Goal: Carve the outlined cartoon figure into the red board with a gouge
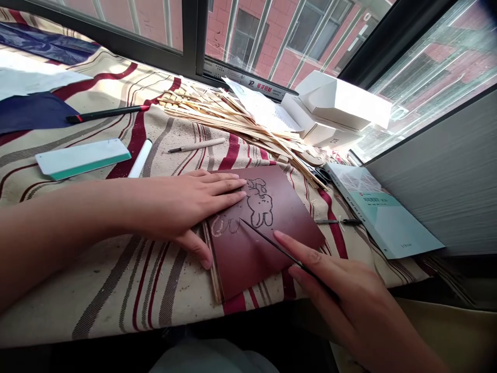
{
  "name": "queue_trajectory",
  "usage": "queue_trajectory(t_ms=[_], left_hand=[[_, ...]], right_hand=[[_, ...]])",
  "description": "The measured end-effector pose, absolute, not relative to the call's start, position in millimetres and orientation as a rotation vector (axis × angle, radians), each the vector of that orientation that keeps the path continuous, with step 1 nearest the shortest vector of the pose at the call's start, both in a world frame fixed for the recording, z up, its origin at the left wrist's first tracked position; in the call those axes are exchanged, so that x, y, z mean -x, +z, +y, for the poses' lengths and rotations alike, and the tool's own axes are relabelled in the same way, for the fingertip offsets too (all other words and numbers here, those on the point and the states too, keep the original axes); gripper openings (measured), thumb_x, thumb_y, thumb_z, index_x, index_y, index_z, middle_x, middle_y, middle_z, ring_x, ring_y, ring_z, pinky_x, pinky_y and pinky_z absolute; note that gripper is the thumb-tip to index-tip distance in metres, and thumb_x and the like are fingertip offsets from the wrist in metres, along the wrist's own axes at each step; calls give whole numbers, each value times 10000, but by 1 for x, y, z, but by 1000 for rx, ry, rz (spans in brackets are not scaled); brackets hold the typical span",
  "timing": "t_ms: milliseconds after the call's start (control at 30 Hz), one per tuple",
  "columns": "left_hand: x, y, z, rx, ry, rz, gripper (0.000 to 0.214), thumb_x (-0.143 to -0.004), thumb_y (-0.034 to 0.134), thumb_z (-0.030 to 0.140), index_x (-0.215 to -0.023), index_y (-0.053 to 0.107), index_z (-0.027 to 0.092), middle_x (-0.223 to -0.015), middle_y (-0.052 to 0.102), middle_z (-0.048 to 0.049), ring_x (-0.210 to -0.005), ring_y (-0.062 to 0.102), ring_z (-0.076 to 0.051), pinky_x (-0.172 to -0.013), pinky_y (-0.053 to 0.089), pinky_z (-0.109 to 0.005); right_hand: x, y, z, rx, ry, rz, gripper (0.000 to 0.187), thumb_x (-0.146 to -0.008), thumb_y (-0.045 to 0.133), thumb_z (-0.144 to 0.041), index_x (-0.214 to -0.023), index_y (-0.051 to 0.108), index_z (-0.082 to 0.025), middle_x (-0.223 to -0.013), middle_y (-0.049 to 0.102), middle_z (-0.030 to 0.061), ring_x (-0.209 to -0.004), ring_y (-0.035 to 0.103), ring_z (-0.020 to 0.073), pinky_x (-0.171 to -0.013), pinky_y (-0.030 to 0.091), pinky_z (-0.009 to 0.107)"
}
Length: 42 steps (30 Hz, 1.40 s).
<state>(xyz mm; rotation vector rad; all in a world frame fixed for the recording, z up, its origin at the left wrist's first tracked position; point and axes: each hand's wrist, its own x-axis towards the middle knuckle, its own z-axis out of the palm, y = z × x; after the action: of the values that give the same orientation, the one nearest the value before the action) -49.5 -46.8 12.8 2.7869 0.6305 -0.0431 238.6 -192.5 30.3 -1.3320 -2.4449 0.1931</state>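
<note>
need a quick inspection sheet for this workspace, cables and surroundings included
Surface: creased beige cloth with maroon and grey stripes, small specks scattered
Work items: flat maroon board bearing rabbit-like outlines; thin dark pointed tool, tip at the board
Clutter: pale wooden strips, white cardboard box, pale-blue paperback book
Grip: left hand spread on the board; right hand holding the tool
Cables: nothing seen
Surroundings: dark-framed window, pink building outside

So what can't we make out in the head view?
All in the head view:
Tool: rear end, hidden by the right hand.
Board: the patch under the left hand, covered by it.
Book: smallest cover print, too small to read.
Paper: any writing, washed out by glare and too small.
Blue cloth: full extent, cut off by the left edge.
</note>
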Motion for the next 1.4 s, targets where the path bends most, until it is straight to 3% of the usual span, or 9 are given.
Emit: queue_trajectory(t_ms=[100, 300, 633, 867, 1100, 1400], left_hand=[[52, 14, -43, -2787, -52, 582, 1171, -805, 706, 843, -1722, 318, 225, -1803, 201, -150, -1679, 202, -364, -1370, 160, -467], [54, 12, -40, -2780, -8, 584, 1119, -836, 692, 823, -1717, 334, 232, -1800, 223, -152, -1675, 205, -382, -1364, 175, -493], [54, 10, -40, -2763, 75, 591, 1094, -801, 733, 819, -1684, 416, 256, -1783, 279, -166, -1651, 260, -427, -1348, 210, -553], [56, 7, -39, -2801, 24, 592, 1112, -825, 650, 869, -1717, 331, 287, -1806, 219, -138, -1671, 212, -396, -1362, 155, -511], [56, 5, -38, -2771, 21, 617, 1113, -813, 666, 869, -1709, 353, 289, -1805, 227, -136, -1666, 221, -412, -1360, 168, -540], [57, 4, -37, -2802, 28, 593, 1109, -833, 639, 870, -1719, 326, 280, -1809, 210, -141, -1668, 212, -408, -1361, 162, -527]], right_hand=[[-237, 32, -193, 1302, 188, -2483, 453, -1018, 476, -80, -1422, 681, -105, -832, 812, 33, -552, 686, 115, -540, 570, 212], [-231, 33, -195, 1307, 35, -2504, 464, -981, 479, -55, -1380, 716, -58, -679, 747, 28, -483, 649, 133, -506, 572, 235], [-222, 29, -201, 1304, 29, -2513, 473, -972, 447, -46, -1364, 710, -7, -646, 713, 25, -479, 646, 145, -437, 524, 275], [-220, 26, -204, 1308, -34, -2525, 465, -991, 441, -71, -1372, 697, -1, -619, 705, 10, -440, 619, 131, -410, 483, 252], [-218, 24, -205, 1365, -109, -2537, 461, -989, 498, -76, -1402, 700, -47, -662, 734, 6, -467, 658, 163, -430, 520, 312], [-217, 26, -209, 1459, -126, -2500, 509, -994, 463, -90, -1459, 669, -82, -723, 730, 35, -514, 660, 163, -493, 579, 274]])
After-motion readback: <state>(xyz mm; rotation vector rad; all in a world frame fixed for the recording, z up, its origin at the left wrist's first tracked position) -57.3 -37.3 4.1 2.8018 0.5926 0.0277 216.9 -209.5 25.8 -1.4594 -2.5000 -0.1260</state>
